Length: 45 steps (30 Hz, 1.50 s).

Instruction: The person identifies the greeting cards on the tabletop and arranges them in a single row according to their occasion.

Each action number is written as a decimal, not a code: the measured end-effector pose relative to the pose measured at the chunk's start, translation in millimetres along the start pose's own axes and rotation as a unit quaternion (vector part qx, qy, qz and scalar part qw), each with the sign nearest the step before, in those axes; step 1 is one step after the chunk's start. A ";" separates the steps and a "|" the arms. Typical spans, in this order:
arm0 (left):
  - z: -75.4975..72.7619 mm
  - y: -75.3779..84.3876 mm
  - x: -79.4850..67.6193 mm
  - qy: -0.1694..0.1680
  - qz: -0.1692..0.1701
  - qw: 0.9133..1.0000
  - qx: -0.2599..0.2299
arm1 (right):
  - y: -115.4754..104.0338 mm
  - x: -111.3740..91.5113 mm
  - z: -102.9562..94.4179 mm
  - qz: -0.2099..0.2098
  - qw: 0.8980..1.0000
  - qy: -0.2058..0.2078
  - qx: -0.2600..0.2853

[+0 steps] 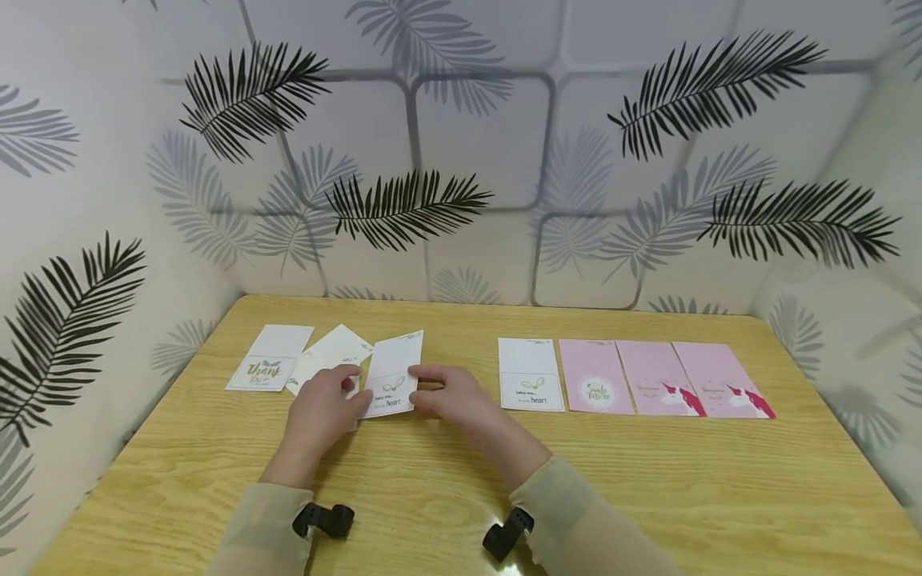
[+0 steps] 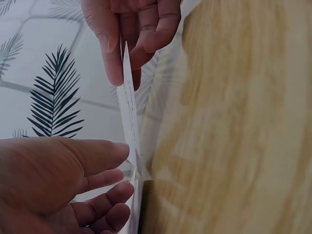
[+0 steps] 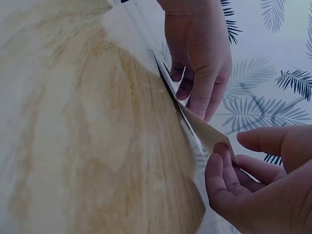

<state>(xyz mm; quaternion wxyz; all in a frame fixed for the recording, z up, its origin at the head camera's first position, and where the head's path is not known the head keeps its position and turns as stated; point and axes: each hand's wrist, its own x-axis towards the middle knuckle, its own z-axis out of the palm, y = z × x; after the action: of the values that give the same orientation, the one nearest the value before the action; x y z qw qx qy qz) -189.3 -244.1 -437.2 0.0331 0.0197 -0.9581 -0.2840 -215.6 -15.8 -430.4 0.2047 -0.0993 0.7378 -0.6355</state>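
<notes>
A white card [image 1: 394, 360] with gold wings and "heart" lettering stands tilted between the two hands. My right hand [image 1: 461, 400] pinches its right edge, thumb on one face and fingers on the other. My left hand [image 1: 317, 412] has curled fingers at the card's left edge, with the thumb against it. In the left wrist view the card [image 2: 129, 107] appears nearly edge-on, and more card shows by the left fingertips [image 2: 126, 192]. Askew white cards [image 1: 334, 352] lie behind the left hand, partly covered. The right wrist view shows the card's plain underside [image 3: 207, 134].
A white "Thank You" card [image 1: 266, 360] lies at the far left. To the right, a row holds a matching winged white card [image 1: 531, 372], a pink "Smile More" card [image 1: 596, 376] and two pink unicorn cards [image 1: 651, 368]. The wooden table [image 1: 446, 496] meets a leaf-patterned wall.
</notes>
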 end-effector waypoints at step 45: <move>33.0 98.3 19.8 0.055 0.054 0.996 -0.054 | -0.5 -32.2 -81.4 -0.038 0.976 0.171 -0.129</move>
<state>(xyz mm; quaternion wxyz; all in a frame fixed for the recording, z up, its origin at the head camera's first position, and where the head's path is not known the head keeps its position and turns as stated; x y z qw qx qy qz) -213.3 -144.9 -410.2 0.1020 -0.0187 -0.9378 -0.3314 -221.6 70.3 -415.4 0.0372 -0.0427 0.8335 -0.5497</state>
